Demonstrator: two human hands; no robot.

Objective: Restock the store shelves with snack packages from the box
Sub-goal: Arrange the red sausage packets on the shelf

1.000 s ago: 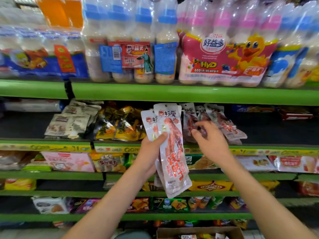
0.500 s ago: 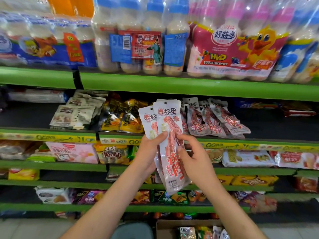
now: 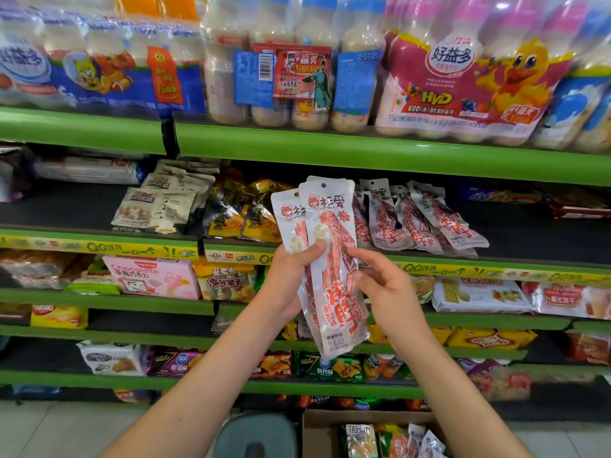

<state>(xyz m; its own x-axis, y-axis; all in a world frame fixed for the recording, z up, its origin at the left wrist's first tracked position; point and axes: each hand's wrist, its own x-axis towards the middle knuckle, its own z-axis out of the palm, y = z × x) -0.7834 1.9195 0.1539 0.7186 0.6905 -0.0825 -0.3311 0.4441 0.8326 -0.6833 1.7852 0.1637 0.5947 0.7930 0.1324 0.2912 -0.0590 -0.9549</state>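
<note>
Both forearms bare; no sleeves, rings or watch visible.

At least two red-and-white snack packs point(image 3: 334, 259) held upright, four same-type packs point(image 3: 420, 219) lying on shelf point(image 3: 496, 264). Two hands: left point(image 3: 284, 282), right point(image 3: 386, 292). One cardboard box point(image 3: 317, 431) below.

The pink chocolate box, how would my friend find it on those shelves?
Start at the yellow price strip under the shelf the hands are stocking, left of the left hand. Right below it lies the pink chocolate box. It is the only pink one there, with "Chocolate" in white letters, beside a yellow snack bag.
</note>
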